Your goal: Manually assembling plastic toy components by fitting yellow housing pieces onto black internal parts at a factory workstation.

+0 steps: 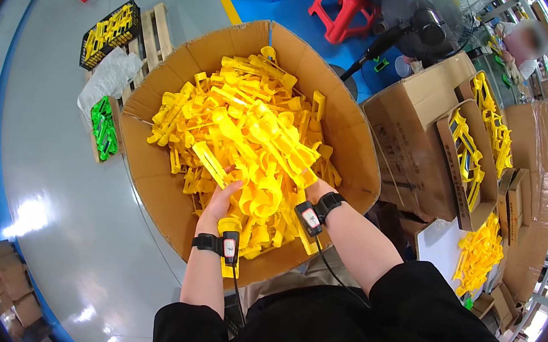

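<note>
A large open cardboard box (350, 129) stands in front of me, heaped with glossy yellow plastic parts (211, 100), long and slotted with rounded cup-like ends. Both my hands are inside it, a clutch of these parts (261, 193) between them. My left hand (222, 199) grips the bunch from the left, thumb showing on top and the other fingers mostly covered. On the right side my right hand (316, 189) holds the same bunch, its fingertips hidden behind the plastic. How many parts are held I cannot tell. Each wrist wears a black strap with a small device.
A black crate (130, 38) of yellow parts and a wooden pallet (162, 28) stand far left, near green parts (104, 128). Cartons (404, 128) and more yellow parts (480, 255) crowd the right. Beyond are a red stool (337, 19), a fan (429, 26) and another person.
</note>
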Demonstrator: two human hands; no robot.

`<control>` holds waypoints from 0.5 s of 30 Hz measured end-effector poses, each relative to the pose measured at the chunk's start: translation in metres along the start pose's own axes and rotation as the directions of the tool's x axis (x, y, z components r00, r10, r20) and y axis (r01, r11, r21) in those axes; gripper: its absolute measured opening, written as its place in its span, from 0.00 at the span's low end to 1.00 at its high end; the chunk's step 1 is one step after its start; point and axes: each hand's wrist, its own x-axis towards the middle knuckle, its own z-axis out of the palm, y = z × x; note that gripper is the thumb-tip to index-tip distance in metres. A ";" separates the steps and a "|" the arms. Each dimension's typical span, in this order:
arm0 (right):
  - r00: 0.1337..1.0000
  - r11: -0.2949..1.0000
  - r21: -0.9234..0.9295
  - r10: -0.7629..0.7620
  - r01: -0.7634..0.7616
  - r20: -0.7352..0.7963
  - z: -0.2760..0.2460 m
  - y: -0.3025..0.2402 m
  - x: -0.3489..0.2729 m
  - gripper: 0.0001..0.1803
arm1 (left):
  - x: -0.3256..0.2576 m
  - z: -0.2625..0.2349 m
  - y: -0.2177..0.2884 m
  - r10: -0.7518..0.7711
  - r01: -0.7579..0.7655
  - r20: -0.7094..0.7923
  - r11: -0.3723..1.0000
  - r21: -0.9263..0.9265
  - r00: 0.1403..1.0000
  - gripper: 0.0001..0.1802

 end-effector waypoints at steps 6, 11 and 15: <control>0.999 0.999 0.015 -0.045 0.045 0.022 0.023 -0.030 0.013 0.38 | -0.011 0.010 0.033 0.098 -0.098 0.022 0.995 -0.026 0.995 0.33; 0.996 0.996 0.023 -0.082 0.081 0.038 0.027 -0.048 0.005 0.37 | -0.023 0.012 0.054 0.155 -0.156 0.049 0.988 0.004 0.987 0.34; 0.993 0.993 0.030 -0.115 0.114 0.035 0.027 -0.067 0.001 0.37 | -0.042 0.043 0.082 0.157 -0.159 0.026 0.985 0.061 0.987 0.32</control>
